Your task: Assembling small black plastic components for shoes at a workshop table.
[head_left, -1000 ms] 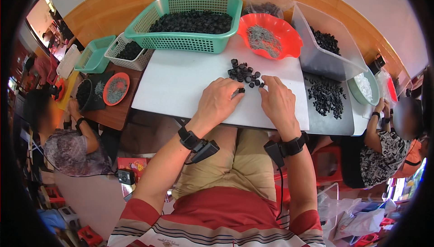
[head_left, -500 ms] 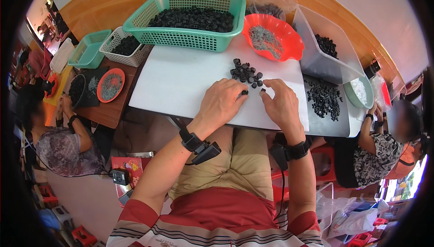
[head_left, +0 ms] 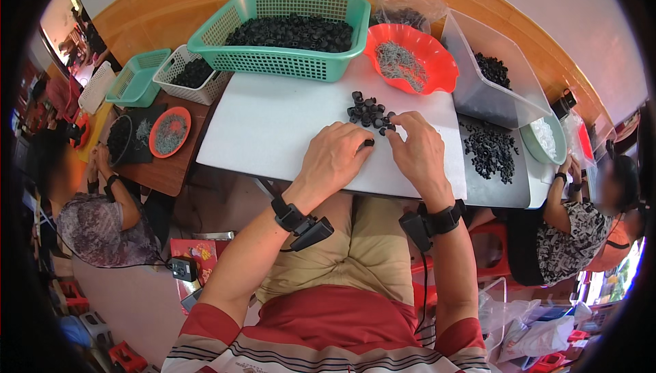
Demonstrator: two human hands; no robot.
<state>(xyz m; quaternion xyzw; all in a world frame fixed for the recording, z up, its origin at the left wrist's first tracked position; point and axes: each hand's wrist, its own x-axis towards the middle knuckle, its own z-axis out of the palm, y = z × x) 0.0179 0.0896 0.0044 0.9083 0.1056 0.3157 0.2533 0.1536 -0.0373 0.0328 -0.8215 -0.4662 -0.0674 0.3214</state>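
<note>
Between the thumb and fingers of my left hand is a small black plastic part, held just above the white board. My right hand reaches the right edge of a loose pile of black cylindrical caps. Its thumb and index finger close around one black cap there; the fingers partly hide it. The other caps of the pile lie on the board, beyond my two hands.
Behind the board stand a green basket of black parts, a red bowl of grey pins and a clear bin. Black pieces lie on a dark tray at right. A person sits at each side, near a green bowl and an orange plate.
My right hand has moved slightly left and away from me, to the pile's edge, and its fingers have closed on a cap there. My left hand still holds its black part, a little lower.
</note>
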